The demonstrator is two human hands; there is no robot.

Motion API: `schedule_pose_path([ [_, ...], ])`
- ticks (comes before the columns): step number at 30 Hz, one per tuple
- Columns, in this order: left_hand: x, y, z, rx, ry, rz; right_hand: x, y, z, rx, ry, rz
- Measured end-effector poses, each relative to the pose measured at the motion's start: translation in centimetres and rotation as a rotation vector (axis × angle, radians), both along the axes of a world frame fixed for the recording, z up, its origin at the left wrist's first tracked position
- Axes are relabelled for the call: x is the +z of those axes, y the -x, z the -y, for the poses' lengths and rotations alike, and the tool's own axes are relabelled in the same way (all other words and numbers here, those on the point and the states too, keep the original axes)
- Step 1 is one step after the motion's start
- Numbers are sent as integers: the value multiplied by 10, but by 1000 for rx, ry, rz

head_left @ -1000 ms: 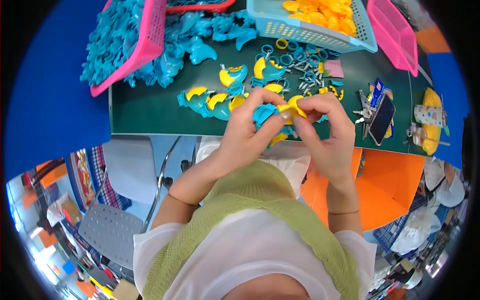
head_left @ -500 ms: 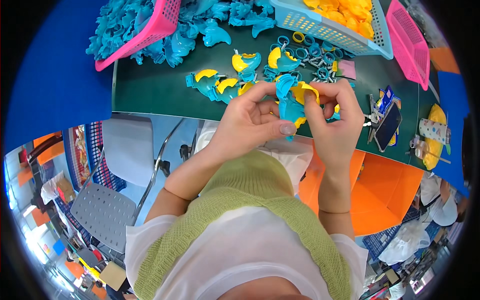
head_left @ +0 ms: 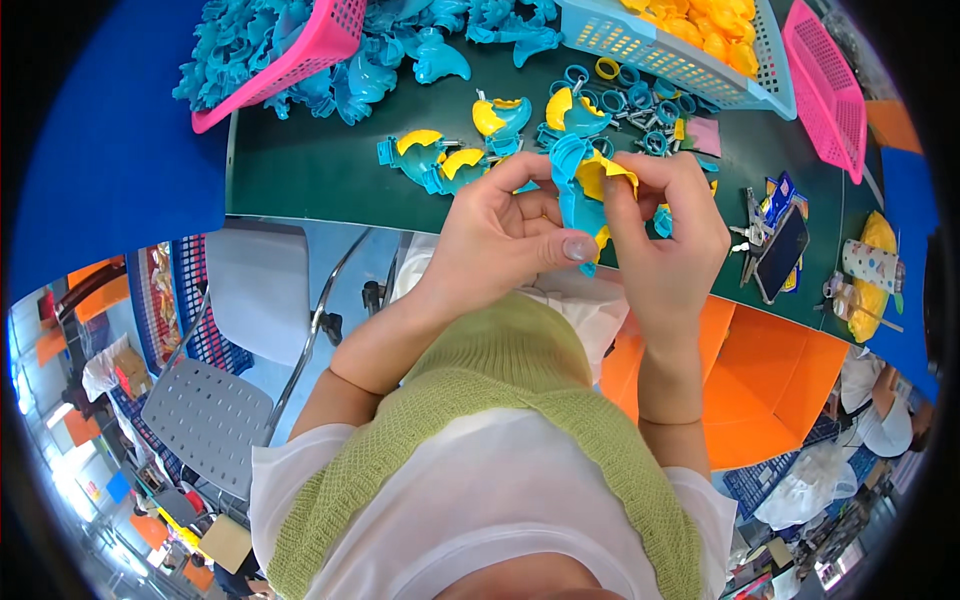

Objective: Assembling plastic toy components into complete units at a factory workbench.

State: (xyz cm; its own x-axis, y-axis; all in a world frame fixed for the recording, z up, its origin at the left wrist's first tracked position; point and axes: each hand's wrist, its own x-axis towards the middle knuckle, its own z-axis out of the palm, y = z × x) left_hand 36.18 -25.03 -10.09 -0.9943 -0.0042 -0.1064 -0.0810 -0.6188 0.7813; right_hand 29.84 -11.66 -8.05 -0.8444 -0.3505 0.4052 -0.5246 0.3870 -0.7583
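Note:
My left hand [head_left: 520, 225] is closed round a curved teal plastic part [head_left: 577, 205], thumb along its lower end. In my right hand [head_left: 665, 215], a curved yellow plastic piece [head_left: 607, 178] is pinched between thumb and fingers, held against the teal part's open side. Part of the contact between the two is hidden by my fingers. Just beyond my hands, several teal parts with yellow pieces on them, such as a joined teal-and-yellow part [head_left: 500, 118], lie on the dark green table [head_left: 300, 170].
A pink basket [head_left: 300, 70] and heaped teal parts [head_left: 440, 58] are at the far left. A light blue basket [head_left: 690, 75] holds yellow pieces; teal rings [head_left: 640, 95] and metal pins lie before it. Right are keys, a phone [head_left: 782, 255] and an orange bin [head_left: 760, 385].
The yellow piece has tilted slightly against the teal part, and my right fingers have shifted a little. Both hands keep their holds. The whole view has moved slightly.

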Motion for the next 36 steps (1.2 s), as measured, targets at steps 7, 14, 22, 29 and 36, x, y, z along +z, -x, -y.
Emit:
schedule_pose_path([
  [7, 3, -3, 1, -16, 51, 45, -3, -2, -2, 19, -58, -113],
  [14, 0, -3, 6, -49, 119, 53, 2, 3, -4, 128, -56, 0],
  [22, 0, -4, 4, -3, 263, -21, -4, 0, -5, 109, -95, 69],
  [29, -9, -9, 3, 40, 262, 7, -12, -9, -7, 122, -12, 173],
  [36, -13, -14, -9, -151, 153, 83, 6, -14, -33, 197, -49, 465],
])
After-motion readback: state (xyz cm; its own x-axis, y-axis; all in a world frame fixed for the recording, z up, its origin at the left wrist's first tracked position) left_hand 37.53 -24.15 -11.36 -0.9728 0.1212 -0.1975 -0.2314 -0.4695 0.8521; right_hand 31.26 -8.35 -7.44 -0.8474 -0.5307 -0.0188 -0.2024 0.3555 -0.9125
